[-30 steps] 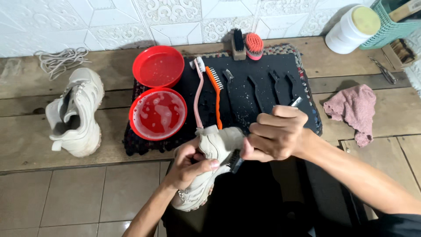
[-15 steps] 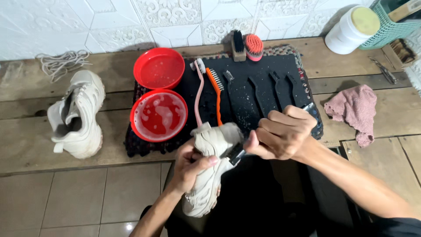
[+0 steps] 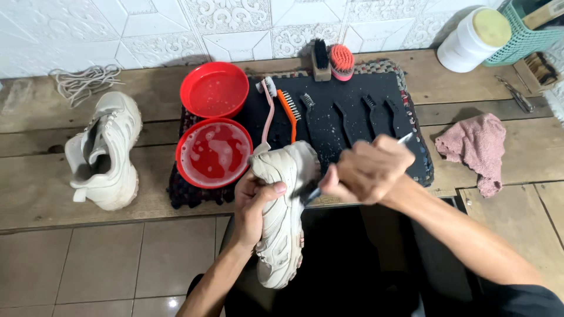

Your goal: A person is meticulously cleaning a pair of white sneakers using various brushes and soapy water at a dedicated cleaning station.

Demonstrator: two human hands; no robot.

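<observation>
My left hand (image 3: 254, 205) grips a white sneaker (image 3: 282, 217) by its side, toe pointing toward the black mat (image 3: 352, 88). My right hand (image 3: 367, 170) is closed around a small brush (image 3: 309, 191) whose dark head presses against the sneaker's right side near the toe; its pale handle end sticks out past my knuckles. Just beyond the shoe sits a red bowl of soapy water (image 3: 214, 152).
A second white sneaker (image 3: 104, 152) lies at left, loose laces (image 3: 85, 79) behind it. An empty red bowl (image 3: 214, 89), pink and orange brushes (image 3: 279, 108), several black brushes, two block brushes (image 3: 332, 58), a pink cloth (image 3: 476, 147), white jar (image 3: 473, 38) and green basket (image 3: 526, 29) surround the mat.
The sneaker has swung from lying sideways to pointing away from me. My right hand moved right and back along its side with the brush.
</observation>
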